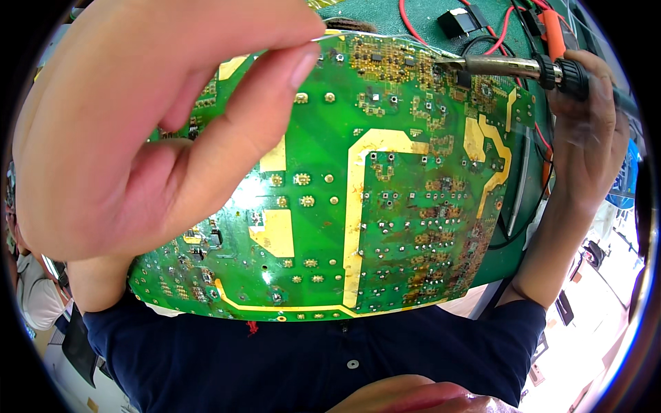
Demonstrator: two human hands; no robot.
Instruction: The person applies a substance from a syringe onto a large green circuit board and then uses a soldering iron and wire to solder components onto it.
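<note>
A large green circuit board point(385, 255) with gold traces and small components spans the middle of the view. My left hand point(172, 131) is big in the upper left, thumb and index finger pinching a thin silvery wire point(350, 33) that runs along the board's top edge. My right hand point(585, 131) grips a soldering iron point(575, 79) at the right; the iron's tip rests at or just above the component area near the board's upper right, and I cannot tell whether it touches.
A green mat point(454, 14) lies behind the board, with red and black leads point(501, 38), orange probes point(554, 31), a black clip point(458, 24) and a slim metal tool point(520, 186). At the far left another person's light clothing point(38, 296) shows.
</note>
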